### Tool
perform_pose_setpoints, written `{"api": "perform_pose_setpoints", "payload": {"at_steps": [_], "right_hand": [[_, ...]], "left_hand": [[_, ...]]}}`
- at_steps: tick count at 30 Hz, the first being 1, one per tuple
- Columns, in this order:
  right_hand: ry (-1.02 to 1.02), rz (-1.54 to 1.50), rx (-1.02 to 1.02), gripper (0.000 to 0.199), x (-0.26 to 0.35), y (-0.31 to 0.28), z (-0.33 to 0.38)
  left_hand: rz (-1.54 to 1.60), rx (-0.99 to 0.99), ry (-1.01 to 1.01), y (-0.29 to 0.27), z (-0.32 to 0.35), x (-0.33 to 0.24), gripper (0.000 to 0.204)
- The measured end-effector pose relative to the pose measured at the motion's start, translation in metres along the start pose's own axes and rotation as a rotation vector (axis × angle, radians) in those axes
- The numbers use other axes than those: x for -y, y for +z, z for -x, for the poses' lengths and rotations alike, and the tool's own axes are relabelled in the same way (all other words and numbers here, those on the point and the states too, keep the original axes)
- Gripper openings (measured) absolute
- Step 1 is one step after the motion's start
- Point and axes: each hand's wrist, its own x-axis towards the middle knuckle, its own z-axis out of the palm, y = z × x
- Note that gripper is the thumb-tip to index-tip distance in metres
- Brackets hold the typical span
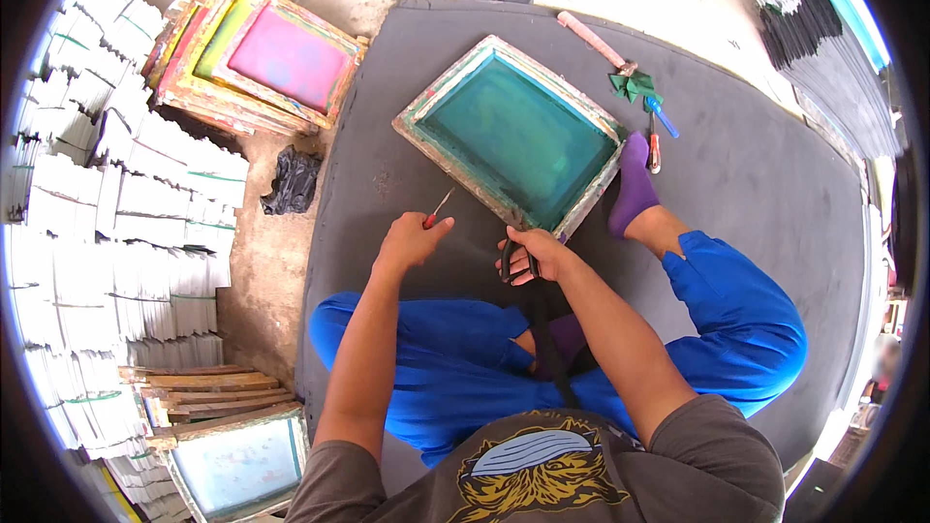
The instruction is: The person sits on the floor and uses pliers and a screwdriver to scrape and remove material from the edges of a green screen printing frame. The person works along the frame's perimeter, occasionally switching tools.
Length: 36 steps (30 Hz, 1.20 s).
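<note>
A wooden screen-printing frame point(426, 148) with green mesh lies slantwise in front of me on the dark mat. My left hand point(411, 240) is closed on a slim tool with a red handle point(429, 221) and a thin metal shaft, perhaps a screwdriver; its tip points toward the frame's near left side. At the frame's near corner, my right hand point(539, 254) is closed around a tool with two curved black handles point(506, 260). The working end of this tool is hidden, so I cannot tell whether it is pliers or scissors.
Beyond my purple-socked foot point(635, 184) lie a pink rod point(589, 37), green scraps point(635, 86), a blue-handled tool point(665, 120) and a red-handled tool point(655, 153). Stacked colourful frames point(291, 53), a black bag point(291, 180) and white bundles point(126, 261) stand left.
</note>
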Motion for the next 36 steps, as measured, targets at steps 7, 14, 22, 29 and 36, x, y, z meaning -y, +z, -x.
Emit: {"api": "perform_pose_setpoints", "payload": {"at_steps": [7, 14, 22, 29, 36], "right_hand": [[0.021, 0.032, -0.018, 0.054, 0.001, -0.001, -0.001], [0.022, -0.02, -0.02, 0.054, 0.002, 0.0, -0.005], [0.009, -0.033, -0.241, 0.028, 0.002, 0.021, -0.01], [-0.181, -0.146, -0.496, 0.02, -0.013, 0.058, -0.024], [-0.343, 0.255, -0.771, 0.022, -0.035, 0.06, -0.045]], "left_hand": [[-0.028, 0.022, -0.042, 0.019, -0.008, 0.008, 0.056], [0.036, 0.064, -0.06, 0.024, -0.02, 0.027, 0.055], [0.095, 0.063, -0.042, 0.028, -0.024, 0.022, 0.056], [0.065, 0.089, -0.025, 0.029, -0.03, 0.008, 0.056], [0.063, 0.041, -0.015, 0.038, -0.043, 0.016, 0.057]]}}
